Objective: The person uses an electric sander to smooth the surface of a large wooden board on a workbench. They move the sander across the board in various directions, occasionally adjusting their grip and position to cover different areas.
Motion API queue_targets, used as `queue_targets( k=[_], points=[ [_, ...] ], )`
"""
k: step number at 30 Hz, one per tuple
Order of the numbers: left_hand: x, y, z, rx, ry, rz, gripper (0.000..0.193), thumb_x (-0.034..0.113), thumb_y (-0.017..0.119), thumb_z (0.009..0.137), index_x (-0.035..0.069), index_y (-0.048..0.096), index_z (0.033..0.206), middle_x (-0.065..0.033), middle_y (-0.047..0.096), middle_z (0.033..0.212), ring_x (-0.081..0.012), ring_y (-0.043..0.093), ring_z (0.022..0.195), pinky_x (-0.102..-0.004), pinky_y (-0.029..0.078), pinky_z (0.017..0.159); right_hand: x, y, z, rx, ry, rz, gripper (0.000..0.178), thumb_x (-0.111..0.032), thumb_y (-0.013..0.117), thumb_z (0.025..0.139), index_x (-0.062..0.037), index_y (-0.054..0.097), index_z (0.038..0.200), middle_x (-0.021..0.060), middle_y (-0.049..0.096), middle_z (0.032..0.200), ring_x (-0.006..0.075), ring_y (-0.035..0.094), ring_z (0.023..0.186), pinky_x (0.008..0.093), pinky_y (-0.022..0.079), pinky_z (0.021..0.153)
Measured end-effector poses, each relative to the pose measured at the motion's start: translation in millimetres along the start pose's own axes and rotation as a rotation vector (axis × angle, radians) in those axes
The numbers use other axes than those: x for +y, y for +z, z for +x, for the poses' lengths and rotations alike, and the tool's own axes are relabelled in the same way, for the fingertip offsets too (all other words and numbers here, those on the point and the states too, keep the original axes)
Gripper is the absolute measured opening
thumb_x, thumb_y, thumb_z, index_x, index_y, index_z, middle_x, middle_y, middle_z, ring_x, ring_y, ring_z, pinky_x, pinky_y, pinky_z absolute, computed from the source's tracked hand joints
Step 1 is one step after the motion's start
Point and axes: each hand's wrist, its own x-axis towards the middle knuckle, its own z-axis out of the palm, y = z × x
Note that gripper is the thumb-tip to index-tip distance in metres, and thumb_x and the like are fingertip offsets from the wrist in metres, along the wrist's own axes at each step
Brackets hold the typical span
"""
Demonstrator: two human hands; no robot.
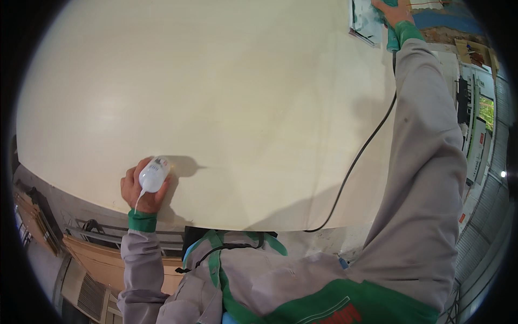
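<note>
My left hand [131,186] is wrapped round a white squeeze bottle [153,177] at the near left of a large cream-coloured panel [259,119]. The bottle's thin pointed nozzle is directed back toward my wrist. Far out at the top right, my right hand [400,13] is closed on the green body of a corded power tool [393,42]; its exact kind cannot be told, as the frame cuts it off. Beside the tool is a shiny, whitish-smeared rectangular piece [367,22] with a dark edge. Whether it belongs to the tool is unclear.
A black cord [356,156] runs from the tool over the panel and past its near edge, close to my body. Wooden boards [91,259] and metal bars [108,236] lie below the panel at left. Shelving with boxes [475,151] stands at right.
</note>
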Motion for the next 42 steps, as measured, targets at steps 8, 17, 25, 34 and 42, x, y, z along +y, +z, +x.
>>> queue_targets(
  k=[8,17,25,34,42],
  points=[
    [5,11,6,0.039,-0.022,0.046,0.057,0.042,0.087,0.077,0.013,0.071,0.124,-0.0087,0.069,0.106,-0.0311,0.065,0.085,-0.0439,0.051,0.075,-128,-32,-178,-0.191,-0.141,0.248,0.108,-0.045,0.08,0.082,-0.0124,0.02,0.164,0.0323,0.062,0.134,0.0462,0.061,0.123,0.0474,0.048,0.107],
    [15,21,21,-0.063,-0.149,0.051,0.053,0.054,0.077,0.087,0.011,0.07,0.116,-0.0092,0.07,0.107,-0.0322,0.069,0.087,-0.0454,0.054,0.077,-202,-96,-504,-0.508,-0.031,0.34,0.103,-0.039,0.083,0.081,-0.0284,0.024,0.164,0.0229,0.059,0.121,0.0475,0.066,0.101,0.0517,0.055,0.09],
    [17,22,22,-0.034,-0.126,0.013,0.059,0.054,0.078,0.087,0.013,0.068,0.127,-0.0076,0.071,0.107,-0.0284,0.071,0.09,-0.0429,0.056,0.078,-150,-113,-649,-0.231,0.106,0.415,0.104,-0.027,0.082,0.082,-0.0132,0.021,0.165,0.0268,0.053,0.142,0.0472,0.063,0.114,0.0508,0.053,0.096],
    [20,20,23,-0.039,-0.15,-0.029,0.059,0.055,0.078,0.087,0.01,0.069,0.124,-0.0079,0.071,0.105,-0.0284,0.071,0.09,-0.0434,0.056,0.077,-30,-73,-364,-0.084,0.327,0.207,0.1,-0.043,0.081,0.08,-0.0138,0.027,0.159,0.0233,0.069,0.127,0.0421,0.067,0.115,0.047,0.054,0.099],
    [24,22,23,-0.03,-0.172,0.059,0.059,0.058,0.076,0.087,0.009,0.069,0.12,-0.008,0.07,0.106,-0.0305,0.07,0.09,-0.0453,0.054,0.079,-101,-77,-432,-0.237,0.178,0.238,0.107,-0.042,0.084,0.079,-0.0218,0.023,0.164,0.0278,0.065,0.126,0.0456,0.063,0.116,0.0478,0.051,0.101]
  ],
)
